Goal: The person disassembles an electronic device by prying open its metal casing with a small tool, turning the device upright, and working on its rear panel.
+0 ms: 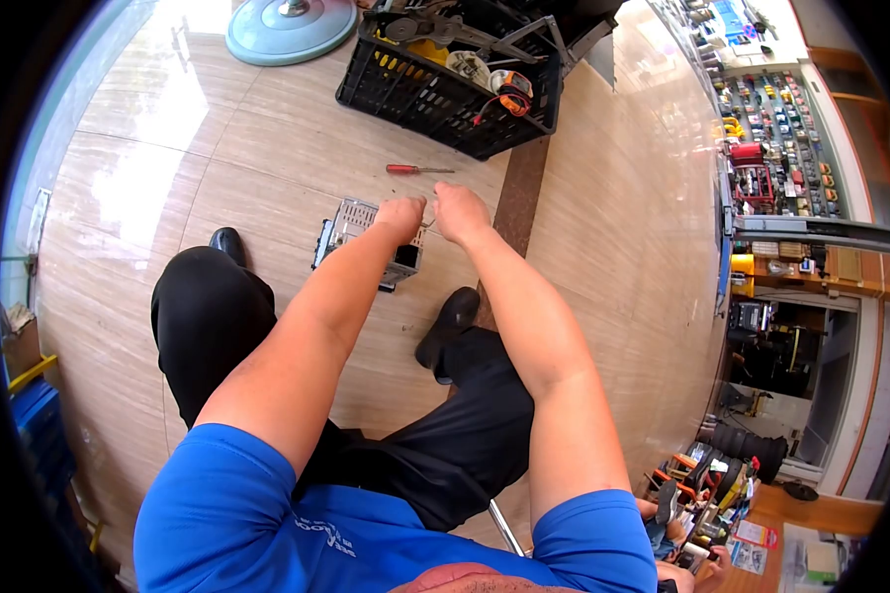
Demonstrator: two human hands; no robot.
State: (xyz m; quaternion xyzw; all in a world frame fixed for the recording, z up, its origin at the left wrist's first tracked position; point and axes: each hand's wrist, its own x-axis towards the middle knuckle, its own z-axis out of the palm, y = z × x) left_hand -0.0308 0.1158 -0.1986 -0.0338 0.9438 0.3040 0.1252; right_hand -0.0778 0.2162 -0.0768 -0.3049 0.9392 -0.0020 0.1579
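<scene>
A grey metal box with a slotted, perforated casing (354,219) sits on the tiled floor between my feet. My left hand (401,216) is closed over its upper right edge, fingertips curled. Just right of the box, my right hand (460,211) is closed, its thumb and fingers pinched together near the left hand's fingertips. Whatever lies between the fingers of either hand is too small to make out. Beyond the hands, a screwdriver with a red handle (402,169) rests on the floor, its shaft pointing right.
A black plastic crate (420,107) holding tools and an orange meter (511,91) stands ahead. Left of it is a round pale-blue base (289,32). A dark strip (524,188) crosses the floor. Crowded shelves (786,148) line the right; part of another person (714,570) shows lower right.
</scene>
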